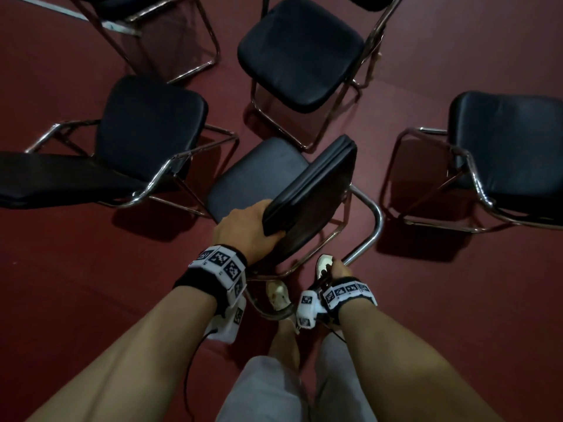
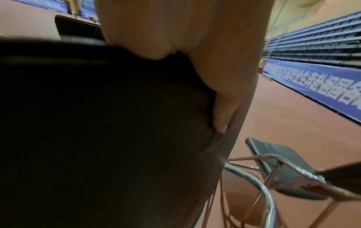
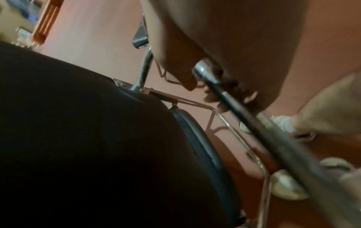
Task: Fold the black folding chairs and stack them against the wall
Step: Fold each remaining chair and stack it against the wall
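Note:
The nearest black folding chair (image 1: 253, 178) stands right in front of me, its chrome frame (image 1: 376, 220) curving round to the right. My left hand (image 1: 253, 222) grips the near end of its black backrest pad (image 1: 313, 184). In the left wrist view the thumb (image 2: 220, 108) presses into that pad (image 2: 97, 123). My right hand (image 1: 338, 268) is curled round the chrome tube low on the right. The right wrist view shows the fingers (image 3: 187, 80) wrapped round that tube (image 3: 230, 101), beside the dark pad (image 3: 87, 138).
Several unfolded black chairs ring me on the dark red floor: one at the left (image 1: 146, 126), one ahead (image 1: 298, 53), one at the right (image 1: 505, 153), another at the top left (image 1: 158, 25). My feet in white shoes (image 1: 278, 293) stand under the held chair's frame.

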